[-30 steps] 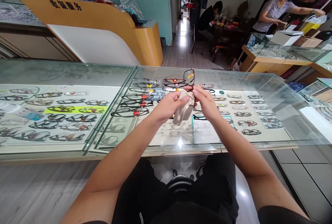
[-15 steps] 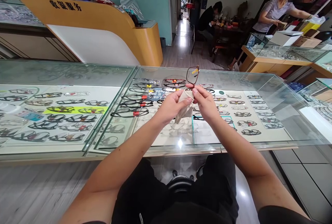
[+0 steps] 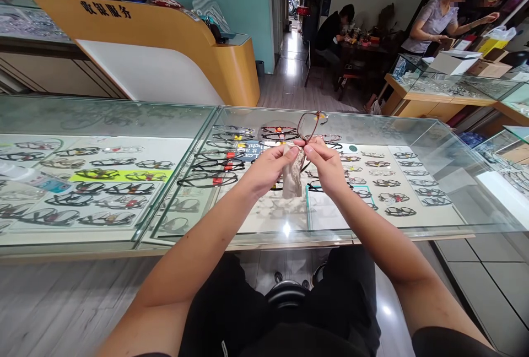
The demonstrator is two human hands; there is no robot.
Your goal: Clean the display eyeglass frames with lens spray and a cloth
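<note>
Above the glass display case, my left hand [image 3: 271, 167] is closed on a pale cleaning cloth [image 3: 292, 178], which hangs down from the fingers. My right hand [image 3: 325, 165] pinches a pair of dark reddish eyeglasses [image 3: 317, 121]. One lens rim stands up above the fingertips, with a yellow mark near its upper edge. The rest of the frame is partly covered by the fingers and the cloth. Both hands meet at the cloth and the glasses.
Under the glass top of the display case [image 3: 248, 240] lie rows of eyeglasses [image 3: 209, 179]. A clear bottle [image 3: 45, 180] rests at the left. Across the aisle are a wooden counter [image 3: 243, 70], boxes [image 3: 457, 62], a standing person [image 3: 433, 23] and a seated person [image 3: 333, 32].
The eyeglasses have tilted and turned in my right hand, their raised rim a little lower. The cloth hangs straighter from my left hand. The standing person's arm has lifted off the boxes.
</note>
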